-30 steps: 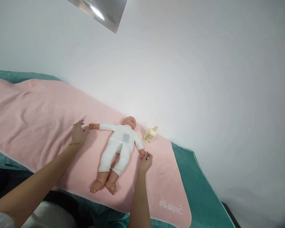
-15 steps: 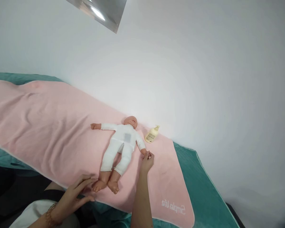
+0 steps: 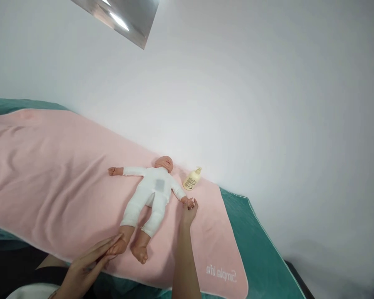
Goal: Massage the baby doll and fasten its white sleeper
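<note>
A baby doll (image 3: 156, 187) in a white bodysuit lies on its back on a pink blanket (image 3: 59, 166), arms spread. At the lower left, my left hand (image 3: 89, 261) is around the doll's foot (image 3: 117, 247), fingers along one side and thumb on the other. My right hand (image 3: 190, 211) is at the doll's hand (image 3: 187, 201) on the right, its fingers curled and touching it. Part of that grip is hidden behind my own hand. The doll's other foot (image 3: 139, 253) rests free on the blanket.
A pale yellow pump bottle (image 3: 192, 179) stands near the doll's head, close to the white wall (image 3: 237, 104). Teal cloth (image 3: 255, 232) shows under the blanket. A shiny metallic panel (image 3: 127, 20) is at the top.
My left hand has closed in on the doll's foot, and the legs are now further apart. My right hand stays at the doll's hand. The whole view has shifted slightly.
</note>
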`<action>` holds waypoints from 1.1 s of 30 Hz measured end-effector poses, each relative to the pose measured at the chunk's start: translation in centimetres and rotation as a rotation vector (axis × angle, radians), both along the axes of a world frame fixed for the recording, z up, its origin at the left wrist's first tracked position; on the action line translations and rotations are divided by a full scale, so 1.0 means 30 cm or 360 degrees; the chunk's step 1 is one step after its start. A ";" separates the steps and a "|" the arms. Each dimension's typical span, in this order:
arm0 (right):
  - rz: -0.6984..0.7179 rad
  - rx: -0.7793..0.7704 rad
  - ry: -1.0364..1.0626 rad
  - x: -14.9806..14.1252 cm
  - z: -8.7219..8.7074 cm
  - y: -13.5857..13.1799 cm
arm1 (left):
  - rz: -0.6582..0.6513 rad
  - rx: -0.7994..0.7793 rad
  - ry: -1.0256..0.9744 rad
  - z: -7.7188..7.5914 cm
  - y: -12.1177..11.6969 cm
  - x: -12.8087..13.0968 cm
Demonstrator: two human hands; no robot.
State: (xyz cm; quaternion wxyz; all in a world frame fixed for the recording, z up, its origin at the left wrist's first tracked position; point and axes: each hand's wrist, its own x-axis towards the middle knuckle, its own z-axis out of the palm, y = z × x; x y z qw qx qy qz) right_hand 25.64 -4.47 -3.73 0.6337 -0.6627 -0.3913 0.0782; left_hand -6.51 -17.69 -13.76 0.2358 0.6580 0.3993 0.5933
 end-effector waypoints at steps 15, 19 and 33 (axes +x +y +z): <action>0.0686 0.0117 -0.0701 -0.289 0.156 0.079 | -0.0306 -0.0284 -0.0309 0.502 0.290 0.105; 0.0806 -0.0012 -0.0925 -0.322 0.127 0.068 | -0.0319 -0.0368 -0.0375 0.563 0.401 0.136; 0.0498 0.0076 -0.0159 -0.247 0.125 0.060 | -0.0334 -0.0515 -0.0234 0.515 0.344 0.067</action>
